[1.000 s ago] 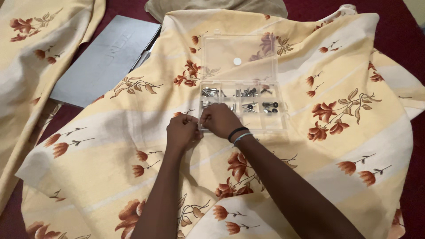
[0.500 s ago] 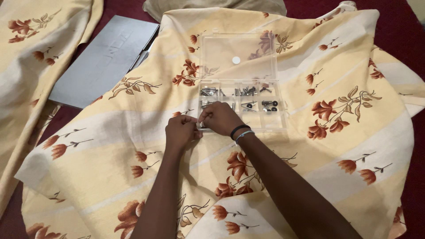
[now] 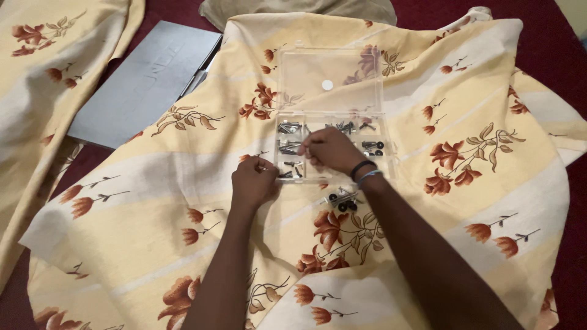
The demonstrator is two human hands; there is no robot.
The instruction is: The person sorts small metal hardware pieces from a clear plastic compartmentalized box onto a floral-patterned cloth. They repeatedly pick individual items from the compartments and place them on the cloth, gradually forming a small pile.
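Observation:
A clear plastic organiser box point(image 3: 333, 113) lies open on a yellow floral cloth point(image 3: 428, 201), its lid folded back. Its compartments hold several small metal screws and black parts. My right hand point(image 3: 329, 150), with bands on the wrist, reaches into the box's middle compartments, fingertips pinched at the screws; whether it holds one is hidden. My left hand point(image 3: 252, 182) rests curled on the cloth at the box's left front corner, fingers closed on something small I cannot make out. A few loose screws and black pieces point(image 3: 341, 200) lie on the cloth just in front of the box.
A flat grey laptop-like slab point(image 3: 147, 79) lies at the upper left, partly under the cloth. Another floral cloth point(image 3: 43, 91) covers the far left. Dark red floor point(image 3: 550, 24) shows at the top right and the edges.
My right hand has moved forward from beside the left hand into the box's compartments. The left hand has stayed in place.

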